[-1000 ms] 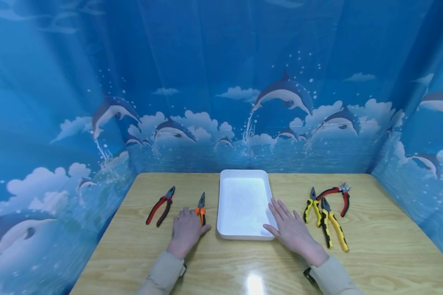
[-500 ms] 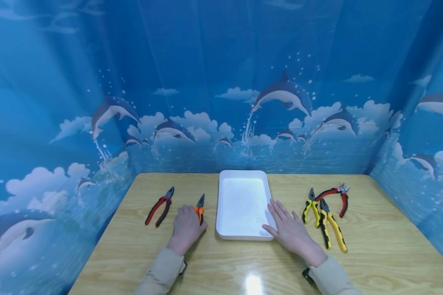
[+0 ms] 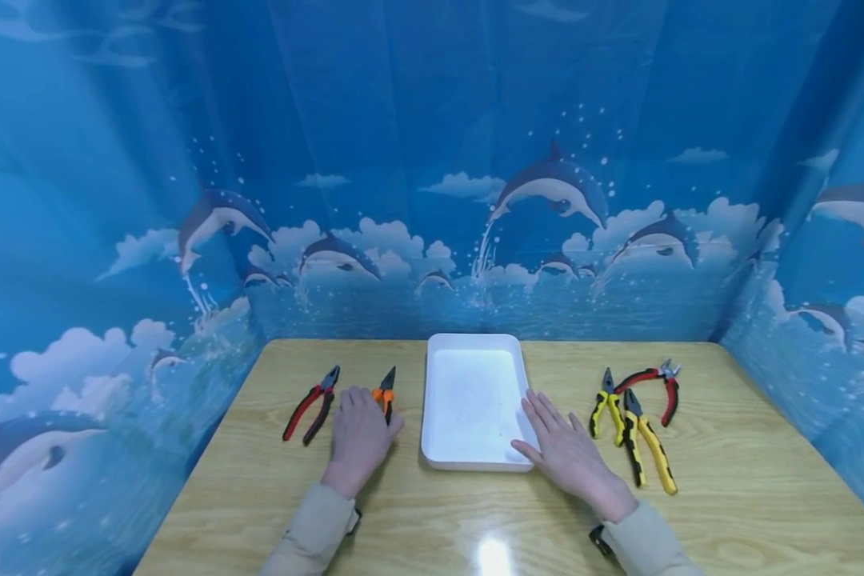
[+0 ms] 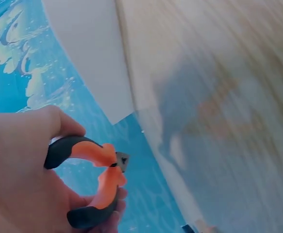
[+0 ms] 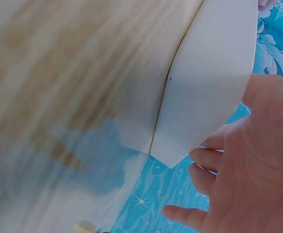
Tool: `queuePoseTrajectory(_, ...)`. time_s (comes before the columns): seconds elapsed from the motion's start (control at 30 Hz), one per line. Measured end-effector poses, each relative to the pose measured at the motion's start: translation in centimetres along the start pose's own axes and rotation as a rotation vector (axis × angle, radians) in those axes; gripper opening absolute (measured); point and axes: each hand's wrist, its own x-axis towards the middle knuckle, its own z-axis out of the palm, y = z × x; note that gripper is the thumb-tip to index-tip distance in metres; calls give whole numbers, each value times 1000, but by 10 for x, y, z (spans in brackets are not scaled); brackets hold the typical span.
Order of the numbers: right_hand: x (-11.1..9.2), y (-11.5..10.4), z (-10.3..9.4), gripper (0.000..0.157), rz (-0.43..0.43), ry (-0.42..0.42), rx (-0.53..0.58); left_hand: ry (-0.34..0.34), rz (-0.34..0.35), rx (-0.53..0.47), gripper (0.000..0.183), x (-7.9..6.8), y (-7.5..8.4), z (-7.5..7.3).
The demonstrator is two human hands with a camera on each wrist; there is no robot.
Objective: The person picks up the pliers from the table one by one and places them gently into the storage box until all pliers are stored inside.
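Observation:
Left of the white tray (image 3: 475, 400), my left hand (image 3: 362, 436) grips a pair of orange-and-black long-nose pliers (image 3: 384, 395). In the left wrist view the thumb and fingers are curled round the handles of the pliers (image 4: 105, 191), with a gap between them and the table. The jaws point away from me in the head view. My right hand (image 3: 572, 456) lies with straight fingers at the tray's right rim, and its fingertips reach over the edge. The right wrist view shows its fingers (image 5: 204, 177) beside the tray wall (image 5: 209, 73).
Red-and-black pliers (image 3: 315, 406) lie on the wooden table (image 3: 418, 520) left of my left hand. On the right lie yellow-and-black long-nose pliers (image 3: 608, 406), larger yellow-and-black pliers (image 3: 648, 442) and red-handled cutters (image 3: 668, 388). A dolphin-print curtain (image 3: 432, 200) surrounds the table.
My left hand has taken hold of the orange-and-black pliers and moved them slightly up and left in the head view. My right hand stays at the tray's right rim.

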Motion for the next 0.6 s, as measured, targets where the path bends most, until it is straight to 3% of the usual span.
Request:
queuePoseTrajectory(0.23, 0, -1, -1, 72, -3, 4, 1, 21, -10, -52, 68, -1, 4, -13)
queuePoseTrajectory(0.6, 0, -1, 0, 72, -2, 2, 2, -12, 5, -6, 75, -4, 11, -24)
